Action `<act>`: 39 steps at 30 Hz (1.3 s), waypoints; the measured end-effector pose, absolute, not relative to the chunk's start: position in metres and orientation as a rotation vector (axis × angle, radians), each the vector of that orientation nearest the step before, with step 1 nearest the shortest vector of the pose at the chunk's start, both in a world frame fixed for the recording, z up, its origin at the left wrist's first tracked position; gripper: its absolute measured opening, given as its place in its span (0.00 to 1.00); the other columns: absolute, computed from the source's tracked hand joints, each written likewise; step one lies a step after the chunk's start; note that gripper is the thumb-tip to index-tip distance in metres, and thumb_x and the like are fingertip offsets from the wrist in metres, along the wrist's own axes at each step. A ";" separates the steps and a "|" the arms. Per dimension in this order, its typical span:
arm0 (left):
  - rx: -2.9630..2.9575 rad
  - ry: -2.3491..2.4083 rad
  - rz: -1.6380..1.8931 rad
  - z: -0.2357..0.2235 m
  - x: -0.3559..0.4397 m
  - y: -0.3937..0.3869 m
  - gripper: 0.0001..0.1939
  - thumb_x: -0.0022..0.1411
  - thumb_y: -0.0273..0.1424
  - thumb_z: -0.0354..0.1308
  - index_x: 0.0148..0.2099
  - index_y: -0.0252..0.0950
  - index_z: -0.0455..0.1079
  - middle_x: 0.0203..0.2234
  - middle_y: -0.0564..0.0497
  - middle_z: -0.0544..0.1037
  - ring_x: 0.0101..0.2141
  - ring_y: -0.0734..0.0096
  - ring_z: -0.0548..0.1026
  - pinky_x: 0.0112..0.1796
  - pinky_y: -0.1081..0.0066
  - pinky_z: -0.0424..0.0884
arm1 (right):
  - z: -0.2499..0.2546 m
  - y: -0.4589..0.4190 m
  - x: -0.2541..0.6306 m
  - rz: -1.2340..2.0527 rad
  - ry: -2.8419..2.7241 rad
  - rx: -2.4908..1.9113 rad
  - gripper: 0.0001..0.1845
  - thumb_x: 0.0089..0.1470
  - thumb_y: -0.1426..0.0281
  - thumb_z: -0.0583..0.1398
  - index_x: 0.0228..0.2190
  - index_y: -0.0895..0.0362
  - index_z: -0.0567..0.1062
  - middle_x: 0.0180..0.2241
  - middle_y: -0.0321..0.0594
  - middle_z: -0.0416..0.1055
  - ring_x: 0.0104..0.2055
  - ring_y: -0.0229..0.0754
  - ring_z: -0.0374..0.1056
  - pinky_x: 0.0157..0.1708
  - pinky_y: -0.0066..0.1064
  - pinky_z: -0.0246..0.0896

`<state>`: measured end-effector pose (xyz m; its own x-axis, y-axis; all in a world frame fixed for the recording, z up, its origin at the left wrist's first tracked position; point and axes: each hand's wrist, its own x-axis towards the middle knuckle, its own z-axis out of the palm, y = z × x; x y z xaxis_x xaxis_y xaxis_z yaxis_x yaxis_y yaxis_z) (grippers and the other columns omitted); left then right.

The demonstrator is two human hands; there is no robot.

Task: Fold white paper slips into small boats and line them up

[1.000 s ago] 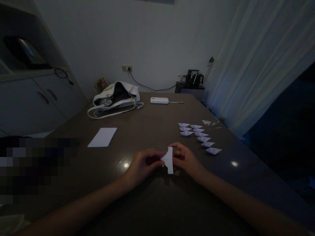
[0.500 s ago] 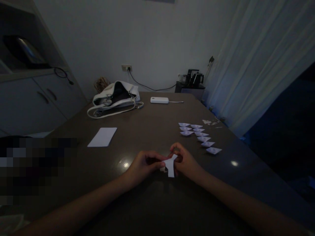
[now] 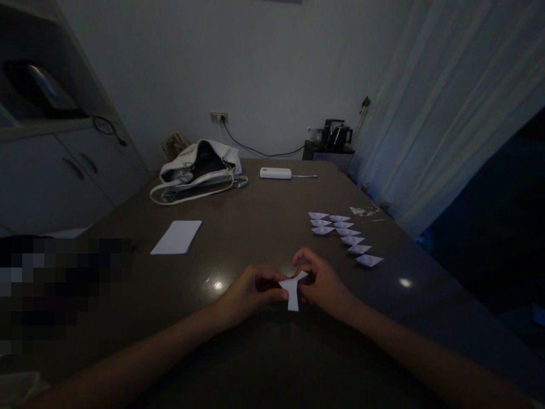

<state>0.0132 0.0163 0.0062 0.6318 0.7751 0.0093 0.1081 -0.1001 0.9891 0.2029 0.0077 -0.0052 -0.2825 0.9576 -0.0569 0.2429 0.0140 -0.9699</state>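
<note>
Between my two hands is a small piece of folded white paper (image 3: 293, 292), with one strip pointing down and another angled up to the right. My left hand (image 3: 249, 292) pinches its left side between thumb and fingers. On the other side my right hand (image 3: 321, 282) grips the paper's right edge, its index finger curled above; some of its fingertips are hidden behind the paper. Several small folded paper boats (image 3: 352, 241) lie in two slanting rows to the right of my right hand. A stack of white paper sheets (image 3: 176, 237) rests beyond my left hand.
On the brown table (image 3: 264, 221), a white handbag (image 3: 204, 170) sits at the back left and a white power bank (image 3: 276, 173) with a short cable at the back. Paper scraps (image 3: 361, 212) lie near the right edge, beside a pale curtain (image 3: 409, 125).
The folded paper has turned and tilted; its upper strip now bends to the right and its lower strip hangs slightly lower. Both hands have shifted slightly, still holding it. The boats stay put.
</note>
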 end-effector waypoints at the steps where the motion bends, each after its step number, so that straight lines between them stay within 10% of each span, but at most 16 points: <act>1: 1.696 0.762 0.670 0.007 0.013 0.016 0.07 0.55 0.30 0.63 0.36 0.32 0.76 0.32 0.49 0.77 0.32 0.70 0.75 0.33 0.73 0.67 | -0.005 0.007 0.203 1.338 -1.610 -1.259 0.19 0.42 0.78 0.60 0.35 0.53 0.59 0.19 0.25 0.67 0.14 0.29 0.60 0.12 0.17 0.51; 13: 1.707 0.839 0.638 0.004 0.009 0.020 0.14 0.57 0.39 0.60 0.28 0.32 0.73 0.20 0.53 0.72 0.23 0.74 0.69 0.26 0.76 0.62 | -0.001 0.011 0.203 1.582 -1.563 -1.187 0.17 0.49 0.65 0.61 0.37 0.53 0.59 0.19 0.28 0.67 0.15 0.34 0.63 0.12 0.21 0.55; 21: 1.425 0.912 0.729 -0.002 0.012 0.027 0.15 0.52 0.41 0.61 0.28 0.31 0.71 0.19 0.53 0.71 0.21 0.77 0.67 0.24 0.77 0.60 | 0.017 0.005 0.208 0.706 -1.821 -1.075 0.05 0.51 0.68 0.63 0.31 0.56 0.78 0.32 0.38 0.69 0.25 0.32 0.59 0.25 0.26 0.58; 39: 2.015 0.930 0.967 0.010 0.009 0.013 0.07 0.62 0.32 0.55 0.42 0.34 0.69 0.31 0.49 0.76 0.31 0.71 0.75 0.33 0.72 0.71 | 0.011 0.002 0.199 1.333 -1.533 -1.148 0.12 0.50 0.62 0.63 0.30 0.59 0.77 0.17 0.33 0.69 0.17 0.33 0.66 0.16 0.23 0.61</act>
<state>0.0093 0.0126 0.0102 0.4622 0.8237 0.3284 0.2962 -0.4924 0.8184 0.1993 0.0022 0.0108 -0.2812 0.9597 0.0001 0.1331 0.0392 -0.9903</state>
